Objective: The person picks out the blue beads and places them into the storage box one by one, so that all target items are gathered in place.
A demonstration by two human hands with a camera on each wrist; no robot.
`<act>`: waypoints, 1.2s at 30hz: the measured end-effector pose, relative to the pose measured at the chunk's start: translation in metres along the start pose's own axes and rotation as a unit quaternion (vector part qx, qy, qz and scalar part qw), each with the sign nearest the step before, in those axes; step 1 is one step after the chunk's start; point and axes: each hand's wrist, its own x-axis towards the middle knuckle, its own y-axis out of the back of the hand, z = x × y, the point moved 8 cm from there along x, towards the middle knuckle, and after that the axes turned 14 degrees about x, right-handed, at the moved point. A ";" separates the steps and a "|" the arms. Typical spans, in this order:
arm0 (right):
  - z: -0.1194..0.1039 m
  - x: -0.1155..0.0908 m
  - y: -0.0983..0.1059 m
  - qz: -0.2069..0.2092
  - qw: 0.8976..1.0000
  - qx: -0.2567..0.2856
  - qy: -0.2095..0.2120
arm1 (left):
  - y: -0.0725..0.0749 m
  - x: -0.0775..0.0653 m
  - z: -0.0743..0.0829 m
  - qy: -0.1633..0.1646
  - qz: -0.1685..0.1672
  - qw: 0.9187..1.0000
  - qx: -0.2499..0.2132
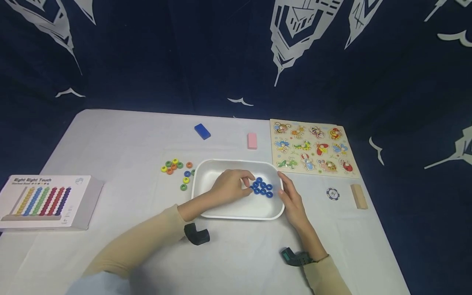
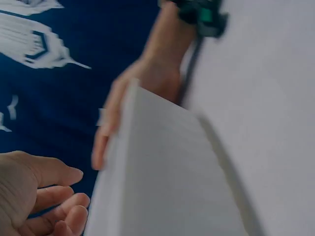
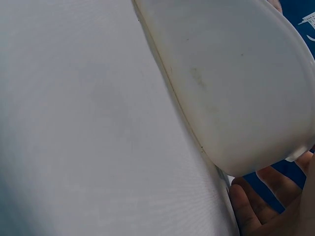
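A white tray [image 1: 228,214] stands on the table with several blue beads [image 1: 263,191] grouped at its right side. Reaching in over its left part, my left hand [image 1: 230,186] has the thumb and forefinger parted beside the nearest beads. Nothing shows between those fingers [image 2: 59,172] in the left wrist view. My right hand [image 1: 293,205] holds the tray's right end, the thumb at the rim. In the right wrist view, its fingers [image 3: 275,184] lie against the outer wall, partly hidden behind the tray.
Left of the tray lie several loose coloured beads [image 1: 174,166]. A boxed toy [image 1: 48,203] sits at the far left. Behind are a blue block [image 1: 202,131], a pink block [image 1: 252,141] and an insect puzzle board [image 1: 313,148]. A round chip [image 1: 332,194] and a wooden block [image 1: 359,196] lie right.
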 end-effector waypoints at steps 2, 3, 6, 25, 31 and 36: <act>0.000 0.000 0.000 0.001 1.000 0.001 0.000 | 0.021 -0.012 0.002 -0.013 0.050 0.998 -0.030; 0.000 0.000 0.000 0.002 1.000 0.001 0.000 | 0.031 -0.020 0.000 -0.015 0.075 0.996 -0.045; 0.006 0.001 0.001 0.002 1.000 0.005 -0.001 | 0.062 -0.043 -0.017 0.004 0.152 0.984 -0.093; 0.004 0.000 -0.002 0.002 1.000 0.002 0.002 | 0.054 -0.110 -0.177 0.186 0.300 0.928 -0.122; -0.002 -0.001 -0.001 0.004 1.000 0.000 0.002 | 0.043 -0.101 -0.183 0.207 0.267 0.940 -0.048; -0.001 -0.001 -0.001 0.002 1.000 0.000 0.000 | 0.037 -0.096 -0.183 0.226 0.236 0.945 -0.003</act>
